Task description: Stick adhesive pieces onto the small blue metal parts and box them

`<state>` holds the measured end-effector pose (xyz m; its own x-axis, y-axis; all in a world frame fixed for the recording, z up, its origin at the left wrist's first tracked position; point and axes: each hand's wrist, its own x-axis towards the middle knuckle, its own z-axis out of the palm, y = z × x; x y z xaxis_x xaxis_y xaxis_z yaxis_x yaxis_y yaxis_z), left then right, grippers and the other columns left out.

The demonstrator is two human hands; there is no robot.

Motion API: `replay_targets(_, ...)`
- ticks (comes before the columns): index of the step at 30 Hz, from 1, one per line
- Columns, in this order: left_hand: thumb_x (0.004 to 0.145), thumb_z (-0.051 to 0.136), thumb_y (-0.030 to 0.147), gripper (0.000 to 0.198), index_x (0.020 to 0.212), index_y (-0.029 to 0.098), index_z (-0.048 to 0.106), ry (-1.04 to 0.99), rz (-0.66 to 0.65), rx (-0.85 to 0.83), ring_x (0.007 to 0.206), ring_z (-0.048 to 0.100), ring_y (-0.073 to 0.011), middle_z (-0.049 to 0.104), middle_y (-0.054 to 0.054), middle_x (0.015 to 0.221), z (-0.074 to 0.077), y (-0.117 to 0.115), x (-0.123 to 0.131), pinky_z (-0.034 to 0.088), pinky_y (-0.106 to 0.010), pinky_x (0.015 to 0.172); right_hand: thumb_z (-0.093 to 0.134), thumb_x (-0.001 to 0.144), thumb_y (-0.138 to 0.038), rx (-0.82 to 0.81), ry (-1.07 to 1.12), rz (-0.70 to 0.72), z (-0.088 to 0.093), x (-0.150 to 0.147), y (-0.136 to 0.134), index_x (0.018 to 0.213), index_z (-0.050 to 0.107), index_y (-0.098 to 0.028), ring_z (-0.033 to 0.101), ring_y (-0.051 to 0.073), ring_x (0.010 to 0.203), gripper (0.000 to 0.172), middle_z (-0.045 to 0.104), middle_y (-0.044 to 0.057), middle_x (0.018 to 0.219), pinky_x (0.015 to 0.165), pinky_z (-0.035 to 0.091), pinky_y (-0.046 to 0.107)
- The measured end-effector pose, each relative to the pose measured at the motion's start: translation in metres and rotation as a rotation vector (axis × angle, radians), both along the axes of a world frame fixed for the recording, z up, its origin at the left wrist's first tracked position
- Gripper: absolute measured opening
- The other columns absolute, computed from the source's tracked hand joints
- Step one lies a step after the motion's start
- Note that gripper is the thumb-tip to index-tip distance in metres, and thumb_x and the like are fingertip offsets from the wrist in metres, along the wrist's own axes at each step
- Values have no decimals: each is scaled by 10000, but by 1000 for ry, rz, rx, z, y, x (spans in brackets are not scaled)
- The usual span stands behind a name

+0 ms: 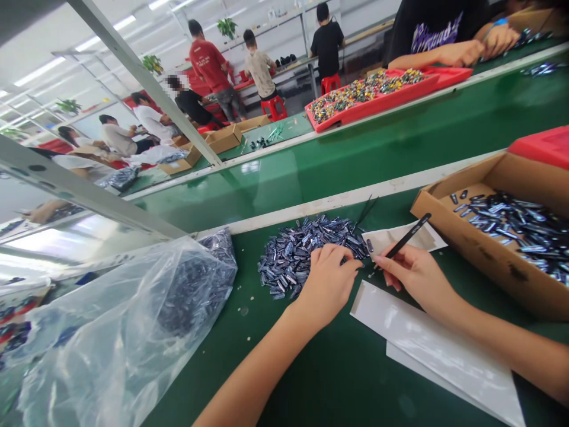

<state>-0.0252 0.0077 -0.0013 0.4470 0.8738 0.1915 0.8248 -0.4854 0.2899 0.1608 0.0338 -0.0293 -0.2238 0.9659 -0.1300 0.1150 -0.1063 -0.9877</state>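
Note:
My left hand (331, 281) rests at the right side of a pile of small dark, shiny pieces (288, 258) on the green table. Its fingers are curled together, and a dark piece seems to show between thumb and forefinger. Just right of it, my right hand (411, 270) is closed on black tweezers (408, 236), whose tips are hidden by the fingers or too small to tell. Behind the right hand lies a pale sheet (427, 237) with a dark piece at its left end. White glossy strips (435, 338) lie in front of my hands.
A cardboard box (493, 249) of dark pieces stands at right, beside a red tray (542, 145). A clear plastic bag (133, 320) of pieces fills the left. Beyond a white rail (311, 206) are a green belt, a red tray of colourful parts (368, 98) and several people.

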Motion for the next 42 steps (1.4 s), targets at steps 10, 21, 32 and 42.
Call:
replay_targets(10,869,465,113,173,812,148,624,308,-183,18,964,461,-228,575,-76,917,2,40,12,353,-370,801,646,772,-511,66,10,-66,3,6,5,711,538,-200,477,111,394,334,550,-29,482,391,388,246)
replay_targets(21,822,553,143,103,905,105,602,-804,232,-672,664,651,-134,653,-51,757,4,18,22,547,-276,665,709,714,-478,47,86,-135,12,13,6,719,608,-224,679,239,715,273,674,44,708,725,584,404)
replay_targets(32,690,625,1,258,936,78,640,-1263,365,-936,727,694,-135,650,-36,784,0,-1,35,569,-243,740,668,764,-343,171,-45,-95,17,8,-5,696,619,-203,646,185,612,163,656,21,661,592,538,304)
replay_targets(42,693,634,25,274,964,66,633,-1282,383,-922,736,699,-157,611,-34,808,-5,-5,36,563,-263,741,639,798,-339,211,-75,-94,17,9,-9,698,617,-210,610,168,583,165,645,17,652,556,505,285)
